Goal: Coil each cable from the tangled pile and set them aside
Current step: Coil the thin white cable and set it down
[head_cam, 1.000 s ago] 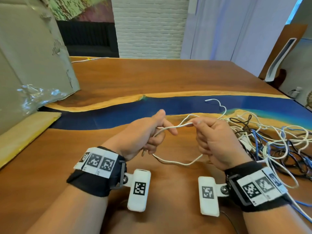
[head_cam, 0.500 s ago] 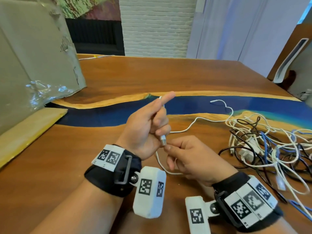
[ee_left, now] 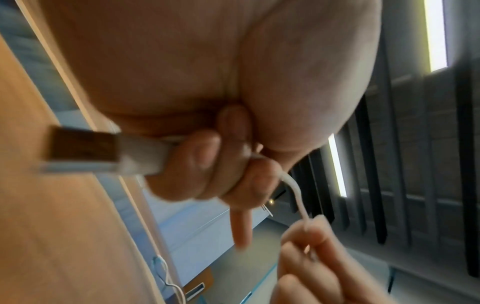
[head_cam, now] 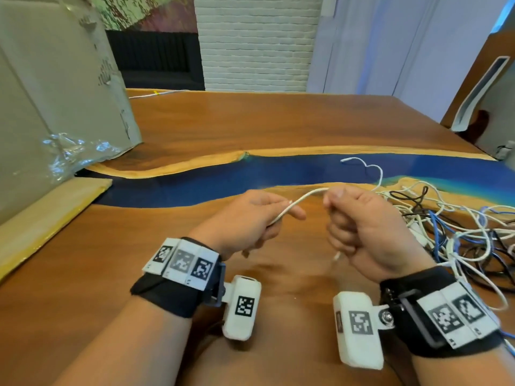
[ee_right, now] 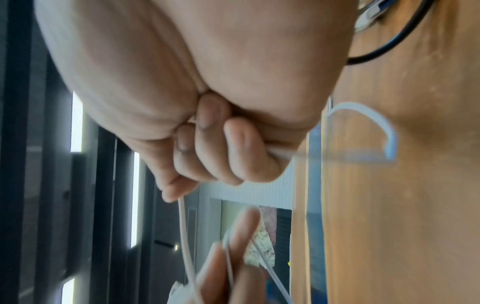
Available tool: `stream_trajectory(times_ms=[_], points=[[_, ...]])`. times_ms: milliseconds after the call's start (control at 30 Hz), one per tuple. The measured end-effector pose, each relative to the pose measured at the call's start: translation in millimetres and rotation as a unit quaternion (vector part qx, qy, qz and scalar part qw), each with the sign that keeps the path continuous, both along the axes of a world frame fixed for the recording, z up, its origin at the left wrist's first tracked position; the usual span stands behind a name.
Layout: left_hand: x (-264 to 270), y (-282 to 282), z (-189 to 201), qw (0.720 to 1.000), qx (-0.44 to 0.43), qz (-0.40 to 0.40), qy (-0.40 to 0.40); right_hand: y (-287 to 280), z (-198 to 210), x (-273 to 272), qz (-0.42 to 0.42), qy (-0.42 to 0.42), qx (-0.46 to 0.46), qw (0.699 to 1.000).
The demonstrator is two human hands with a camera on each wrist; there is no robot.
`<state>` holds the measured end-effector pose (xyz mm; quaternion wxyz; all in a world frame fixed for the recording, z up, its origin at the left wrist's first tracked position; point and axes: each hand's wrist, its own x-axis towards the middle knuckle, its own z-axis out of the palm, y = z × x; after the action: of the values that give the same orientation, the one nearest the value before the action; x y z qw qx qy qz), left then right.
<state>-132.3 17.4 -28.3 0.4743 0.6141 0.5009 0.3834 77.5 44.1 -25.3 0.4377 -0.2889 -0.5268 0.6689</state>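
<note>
White cable [head_cam: 302, 201] runs between your 2 hands above the wooden worktop [head_cam: 250, 129]. Your left hand [head_cam: 245, 221] has its fingers curled round the plug end, the USB plug [ee_left: 83, 152] sticking out past the little finger in the left wrist view. Your right hand [head_cam: 362, 227] is fisted round the cable further along, pinching it at the top.

The held span lies roughly left to right, rising toward your right hand. Beyond that fist it trails to the far right, and its free tip [head_cam: 345, 160] rests on the blue strip of the worktop, pointing left.

The risk, as I judge it: the tail passes close to the tangled pile [head_cam: 459, 232] on your right, so a quick pull could snag other cables and drag them along. A loose pinch could also let the first loop spring open.
</note>
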Motion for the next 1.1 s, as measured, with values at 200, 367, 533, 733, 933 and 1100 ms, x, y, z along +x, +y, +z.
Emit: stream_trajectory(times_ms=[200,367,533,733,933,1100], points=[[-2.9,-4.3,8.4,0.95,-0.047,-0.09,-0.296,13.7,-8.9,9.0,-0.079,-0.082,-0.013,0.993],[0.0,-4.8,18.2,0.904,-0.007,-0.028,-0.426,-11.0,-15.8,-23.5,0.038,-0.187,0.007,0.982],[13.4,0.2,11.3,0.907,0.04,0.057,-0.415,-26.0,-23.9,-40.2,0.128,-0.269,0.068,0.952],[10.9,-3.7,6.9,0.999,0.044,0.007,0.012,-16.0,-9.3,-18.0,0.126,-0.151,0.072,0.978],[-2.6,-10.3,15.5,0.982,-0.058,-0.102,-0.15,0.3,-1.9,0.8,-0.015,0.019,0.01,1.0],[2.9,-11.4,20.4,0.918,-0.032,-0.097,-0.384,0.5,-12.5,-9.2,-0.007,-0.05,-0.012,0.999]])
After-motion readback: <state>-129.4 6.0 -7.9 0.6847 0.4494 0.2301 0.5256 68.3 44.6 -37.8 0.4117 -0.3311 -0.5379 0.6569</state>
